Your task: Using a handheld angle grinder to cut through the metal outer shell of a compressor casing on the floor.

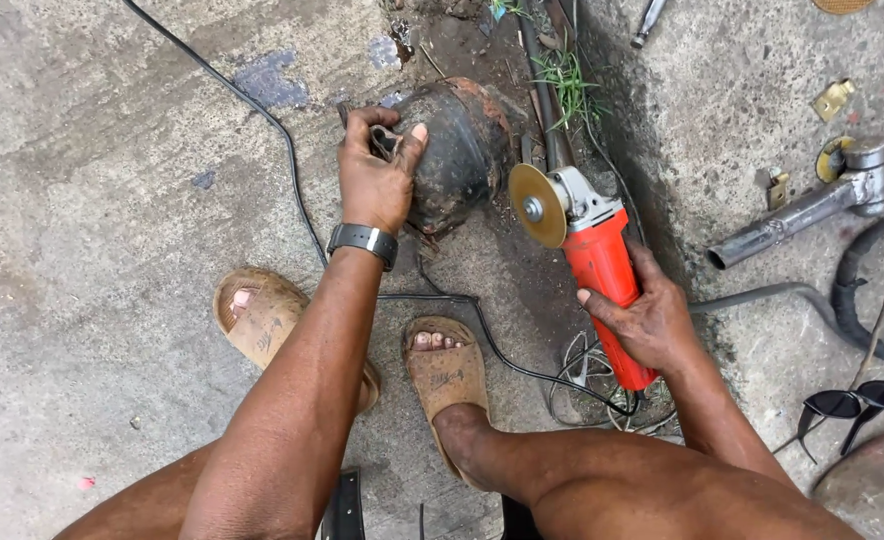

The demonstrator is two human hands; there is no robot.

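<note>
On the bare concrete floor [92,300], directly in front of the seated person's sandalled feet, a dark rounded metal housing [457,150] lies against a dirt-filled crack where a little grass [567,85] grows. The left hand [377,175] is closed over the near side of the housing, fingers curled around a small fitting on its top and the thumb pressed onto the shell; a dark watch [364,240] sits on that wrist. The right hand [652,320] is clenched around the red body of an angle grinder [597,260], whose tan disc [537,205] stands just beside the housing's right flank; whether disc and shell touch cannot be told, and no sparks or dust are visible. The step in hand appears to be the approach to a cut or grind, with the workpiece steadied and the tool presented. In my judgement the next move calls for a firm hold by the left hand, kept well away from the disc, and a controlled feed of the wheel edge into the shell. The housing is blackened and grimy, with rust-orange patches along its upper rim and a dull, pitted surface. The black power cable [292,170] runs across the floor past the left foot and ends in loose coils under the grinder. A grey metal pipe fitting [812,205] and dark sunglasses [852,402] lie well apart on the right.
</note>
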